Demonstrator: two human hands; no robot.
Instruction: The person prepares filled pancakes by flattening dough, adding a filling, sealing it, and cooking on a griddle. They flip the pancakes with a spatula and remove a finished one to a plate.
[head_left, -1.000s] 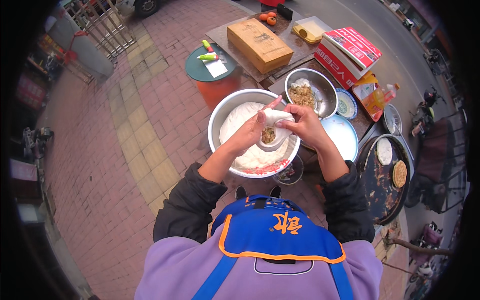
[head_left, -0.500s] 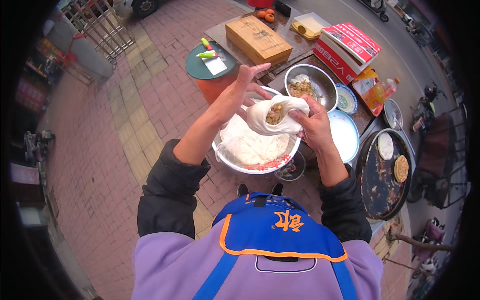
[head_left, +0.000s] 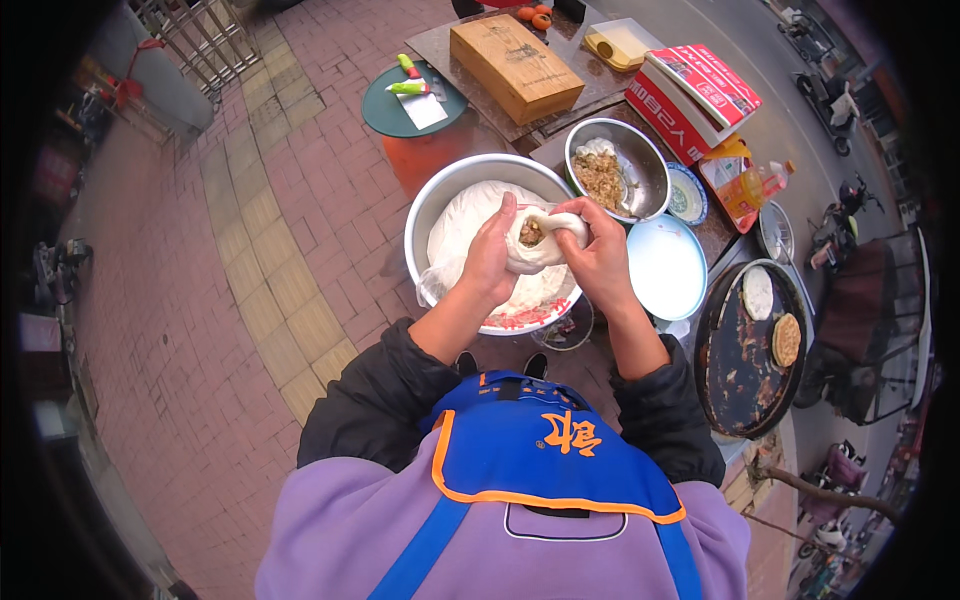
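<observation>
Two flatbreads (head_left: 758, 293), carton (head_left: 675, 122), held dough (head_left: 530, 260), perhaps oil (head_left: 743, 190)

smooth matt dough (head_left: 537, 259); glossy metal bowl (head_left: 654, 180); matt wooden box (head_left: 515, 72)

Tabletop (head_left: 432, 44): brn, speckled, stone-look.
Far end: wdn box (head_left: 517, 68), orange-red fruit (head_left: 541, 21), ylw plastic container (head_left: 618, 46).
Near side: red/wht carton (head_left: 692, 100), s/s mixing bowl (head_left: 650, 170), patterned plate (head_left: 686, 195) just beside bowl.
Drum lid (head_left: 385, 108): dk grn, rnd; wht paper (head_left: 425, 114) + 2 lime-grn items (head_left: 408, 88).
Griddle (head_left: 735, 370): blk, rnd; pale flatbread (head_left: 758, 292), browned flatbread (head_left: 786, 340), apart.
Pavement (head_left: 170, 310): reddish brick, ylw strip (head_left: 288, 318); orange drum (head_left: 422, 158) on it.
</observation>
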